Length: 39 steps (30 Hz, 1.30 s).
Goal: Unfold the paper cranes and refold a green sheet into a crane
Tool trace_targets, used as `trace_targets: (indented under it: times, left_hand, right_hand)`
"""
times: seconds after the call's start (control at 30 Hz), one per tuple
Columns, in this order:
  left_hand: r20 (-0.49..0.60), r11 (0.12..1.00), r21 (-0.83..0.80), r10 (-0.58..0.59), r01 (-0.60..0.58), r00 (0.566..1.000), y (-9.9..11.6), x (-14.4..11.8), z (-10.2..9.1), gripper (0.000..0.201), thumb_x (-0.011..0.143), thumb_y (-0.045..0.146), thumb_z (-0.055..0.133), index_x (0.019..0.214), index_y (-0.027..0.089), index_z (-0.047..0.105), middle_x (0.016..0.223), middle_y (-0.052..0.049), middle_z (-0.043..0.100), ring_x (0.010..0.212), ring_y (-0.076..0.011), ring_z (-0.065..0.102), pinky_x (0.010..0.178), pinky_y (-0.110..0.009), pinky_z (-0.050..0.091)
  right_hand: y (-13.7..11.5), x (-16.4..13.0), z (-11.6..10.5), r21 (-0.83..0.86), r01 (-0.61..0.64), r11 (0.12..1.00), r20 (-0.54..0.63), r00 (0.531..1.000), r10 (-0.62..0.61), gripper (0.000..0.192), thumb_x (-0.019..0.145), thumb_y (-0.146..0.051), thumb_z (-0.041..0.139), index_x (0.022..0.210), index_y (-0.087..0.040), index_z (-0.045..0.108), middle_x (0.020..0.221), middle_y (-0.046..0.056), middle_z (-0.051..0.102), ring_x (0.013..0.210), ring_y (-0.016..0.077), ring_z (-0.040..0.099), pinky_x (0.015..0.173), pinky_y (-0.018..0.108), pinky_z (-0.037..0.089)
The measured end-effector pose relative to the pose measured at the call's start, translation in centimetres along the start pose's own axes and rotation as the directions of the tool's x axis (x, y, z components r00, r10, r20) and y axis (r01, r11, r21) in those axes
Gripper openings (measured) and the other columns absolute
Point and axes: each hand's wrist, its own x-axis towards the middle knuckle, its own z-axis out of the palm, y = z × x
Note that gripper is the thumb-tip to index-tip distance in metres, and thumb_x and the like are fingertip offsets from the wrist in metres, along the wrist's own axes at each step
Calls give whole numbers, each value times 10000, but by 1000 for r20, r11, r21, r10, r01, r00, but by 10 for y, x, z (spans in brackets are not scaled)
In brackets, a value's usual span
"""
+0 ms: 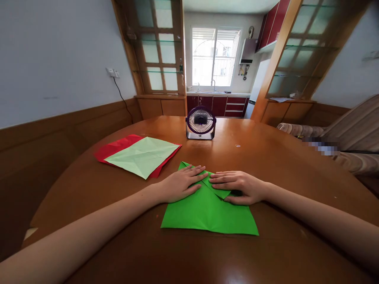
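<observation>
A bright green sheet of paper [204, 215] lies flat on the table in front of me, its far right corner folded in toward the middle. My left hand [186, 182] rests on the upper left of the sheet, fingers stretched out and palm down. On the folded flap at the upper right lies my right hand [237, 185], its fingers extended flat and the thumb lower, near the flap's edge. The two hands' fingertips come close together near the sheet's upper middle. Part of the far edge is hidden under the hands.
Left of the green sheet, a pale green sheet [142, 154] lies over red paper [122, 146]. A small purple fan [201, 122] stands toward the far side of the round wooden table [103, 225]. A striped sofa [355, 126] is at the right.
</observation>
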Motion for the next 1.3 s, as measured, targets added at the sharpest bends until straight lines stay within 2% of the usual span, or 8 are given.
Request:
trace_targets:
  times: [0.3, 0.8, 1.0, 1.3]
  left_hand:
    - [60, 1000, -4, 1, -1, 998, -2, 1, -1, 531, 1018, 454, 262, 1504, 242, 265, 1580, -32, 174, 1463, -199, 170, 1196, -393, 156]
    - [47, 1000, -5, 3, -3, 999, -1, 1, -2, 509, 1015, 429, 295, 1487, 238, 312, 1568, -40, 207, 1457, -191, 191, 1190, -398, 182]
    - [69, 1000, -5, -8, 8, 998, 0, 1, -3, 513, 1016, 421, 300, 1480, 206, 331, 1568, -56, 214, 1458, -198, 191, 1194, -392, 168]
    - [40, 999, -33, -11, 12, 999, 0, -1, -2, 517, 1009, 429, 301, 1487, 231, 316, 1566, -44, 219, 1454, -207, 203, 1192, -400, 176]
  right_hand:
    - [-1, 0, -1, 33, -39, 999, -6, 999, 39, 468, 937, -302, 539, 1376, -144, 497, 1373, 132, 553, 1354, 225, 431, 1141, 434, 360]
    - [0, -1, -1, -17, 45, 999, 20, 999, -45, 488, 925, -272, 538, 1397, -162, 477, 1388, 120, 539, 1341, 216, 449, 1143, 420, 357]
    - [0, -1, -1, -14, 39, 999, 3, 999, -39, 485, 912, -283, 560, 1381, -177, 497, 1371, 113, 556, 1324, 216, 471, 1133, 429, 364]
    - [-1, 0, -1, 36, 30, 999, -18, 999, -29, 479, 897, -286, 584, 1361, -181, 523, 1325, 115, 597, 1303, 216, 497, 1125, 431, 371]
